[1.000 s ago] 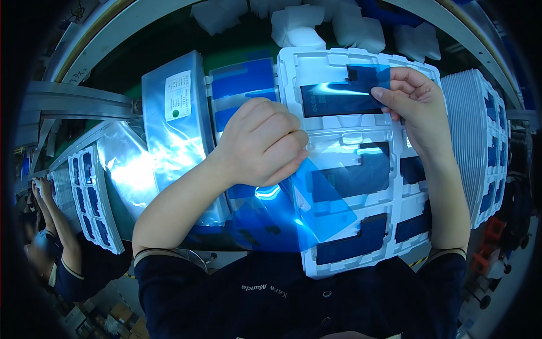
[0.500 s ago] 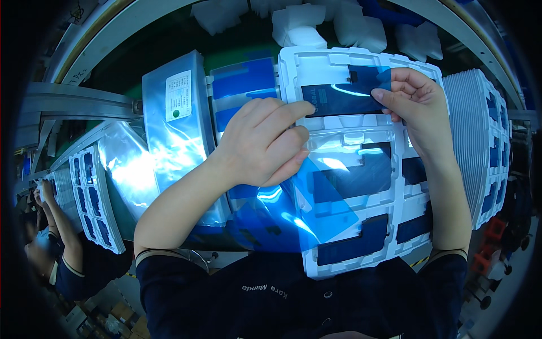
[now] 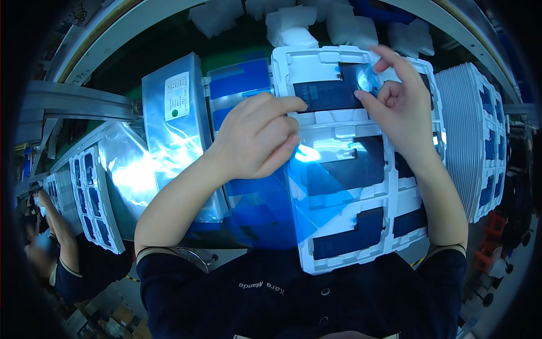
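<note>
A white moulded tray (image 3: 307,72) holds several flat black L-shaped pieces like thin phone batteries. One black piece (image 3: 330,97) lies in its far left pocket. My left hand (image 3: 257,135) rests its stretched index finger at that piece's left end. Its other fingers are curled on a clear blue film sheet (image 3: 319,198), which hangs over the tray's near pockets; the grip itself is partly hidden. At the piece's right end, my right hand (image 3: 403,104) has thumb and index finger spread apart, the thumb tip by the edge. A glossy bluish patch (image 3: 368,79) shines between them.
Left of the tray lie blue film sheets (image 3: 240,79) and a clear-wrapped pack (image 3: 155,90) with a white label. A tall stack of trays (image 3: 460,135) stands at right. White foam bundles (image 3: 291,25) line the back. Another person's arm (image 3: 59,226) shows at far left.
My right thumb and index finger have parted from their pinch on the blue corner at the piece's right end, and the index finger has lifted. My left hand stays by the left end.
</note>
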{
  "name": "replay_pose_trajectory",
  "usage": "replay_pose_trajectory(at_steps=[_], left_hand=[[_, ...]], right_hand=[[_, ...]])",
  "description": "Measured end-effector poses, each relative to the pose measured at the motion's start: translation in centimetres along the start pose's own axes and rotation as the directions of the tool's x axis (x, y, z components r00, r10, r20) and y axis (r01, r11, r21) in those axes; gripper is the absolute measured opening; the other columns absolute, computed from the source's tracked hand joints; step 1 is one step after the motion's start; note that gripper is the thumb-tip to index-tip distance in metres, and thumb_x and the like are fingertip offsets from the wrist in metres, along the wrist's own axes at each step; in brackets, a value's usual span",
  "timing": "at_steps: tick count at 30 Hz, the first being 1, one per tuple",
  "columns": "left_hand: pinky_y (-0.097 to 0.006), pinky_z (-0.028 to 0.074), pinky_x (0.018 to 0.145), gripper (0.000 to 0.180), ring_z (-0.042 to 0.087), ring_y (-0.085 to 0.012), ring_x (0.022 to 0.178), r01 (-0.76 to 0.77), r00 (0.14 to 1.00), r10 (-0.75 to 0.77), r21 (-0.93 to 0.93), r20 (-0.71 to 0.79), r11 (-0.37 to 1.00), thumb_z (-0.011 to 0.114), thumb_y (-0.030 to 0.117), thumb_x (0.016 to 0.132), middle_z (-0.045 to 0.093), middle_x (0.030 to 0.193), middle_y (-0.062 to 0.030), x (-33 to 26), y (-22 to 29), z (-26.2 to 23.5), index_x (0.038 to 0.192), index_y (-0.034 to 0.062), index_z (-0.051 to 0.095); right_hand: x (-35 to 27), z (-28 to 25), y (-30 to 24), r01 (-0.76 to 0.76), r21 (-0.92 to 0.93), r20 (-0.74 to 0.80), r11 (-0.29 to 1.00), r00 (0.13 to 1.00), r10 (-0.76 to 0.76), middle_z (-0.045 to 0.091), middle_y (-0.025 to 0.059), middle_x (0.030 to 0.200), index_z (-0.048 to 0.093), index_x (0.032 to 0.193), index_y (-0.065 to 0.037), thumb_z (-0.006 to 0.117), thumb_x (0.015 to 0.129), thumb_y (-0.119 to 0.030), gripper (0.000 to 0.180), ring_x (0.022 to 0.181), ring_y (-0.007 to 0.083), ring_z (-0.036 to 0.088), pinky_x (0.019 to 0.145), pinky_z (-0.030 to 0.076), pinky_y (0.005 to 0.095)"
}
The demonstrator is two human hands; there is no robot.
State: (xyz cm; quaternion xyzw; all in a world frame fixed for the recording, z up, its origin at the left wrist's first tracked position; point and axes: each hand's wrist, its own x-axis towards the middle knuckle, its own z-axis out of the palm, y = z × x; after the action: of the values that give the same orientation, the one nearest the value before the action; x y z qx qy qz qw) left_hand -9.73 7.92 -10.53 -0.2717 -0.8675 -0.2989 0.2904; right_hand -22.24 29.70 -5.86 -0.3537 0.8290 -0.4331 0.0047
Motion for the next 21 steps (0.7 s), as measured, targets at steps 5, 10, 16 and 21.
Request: replay_pose_trajectory(at_steps=[5,10,16,21], left_hand=[[-0.026,0.045,0.059,0.007,0.055,-0.0143,0.067,0.352,0.930,-0.368,-0.271,-0.009,0.896,0.051,0.010,0.089,0.062,0.096,-0.0119,0.3,1.5,-2.1,0.087,0.0034,0.051],[-0.019,0.042,0.055,0.011,0.050,-0.0044,0.066,0.676,0.661,-0.731,-0.561,0.173,0.478,0.050,0.014,0.094,0.056,0.078,-0.0013,2.7,6.0,-5.3,0.092,0.0035,0.050],[-0.033,0.046,0.082,0.069,0.062,-0.0241,0.088,0.624,0.644,-0.736,-0.701,0.212,0.345,0.015,0.059,0.094,0.062,0.095,-0.0129,2.9,8.7,-6.1,0.106,0.0029,0.054],[-0.027,0.045,0.084,0.039,0.060,-0.0154,0.092,0.511,0.691,-0.689,-0.821,0.218,0.254,0.056,0.034,0.089,0.061,0.098,-0.0093,2.8,9.9,-3.8,0.114,0.0029,0.053]], right_hand=[[-1.9,-1.2,-2.4,-0.195,0.562,0.211,0.804,0.973,0.089,0.056,0.0079,0.109,0.044,0.131,-0.006,0.075,0.078,-0.022,0.064,0.079,0.0078,0.057,0.058,0.043,0.0169],[-5.7,-0.9,-5.5,-0.508,0.713,0.528,0.483,0.842,0.106,0.059,0.0085,0.109,0.040,0.133,-0.002,0.072,0.081,-0.016,0.062,0.086,0.0088,0.058,0.073,0.048,0.0234],[-5.6,-2.9,-6.4,-0.092,0.616,0.213,0.783,0.976,-0.054,0.063,0.0103,0.105,0.069,0.098,-0.002,0.063,0.079,0.002,0.020,0.089,0.0155,0.060,0.072,0.050,0.0257],[-5.4,-4.3,-5.4,0.584,0.093,0.053,0.806,0.806,-0.590,0.059,0.0118,0.116,0.073,0.096,-0.016,0.051,0.075,0.013,0.042,0.096,0.0255,0.058,0.077,0.049,0.0305]])
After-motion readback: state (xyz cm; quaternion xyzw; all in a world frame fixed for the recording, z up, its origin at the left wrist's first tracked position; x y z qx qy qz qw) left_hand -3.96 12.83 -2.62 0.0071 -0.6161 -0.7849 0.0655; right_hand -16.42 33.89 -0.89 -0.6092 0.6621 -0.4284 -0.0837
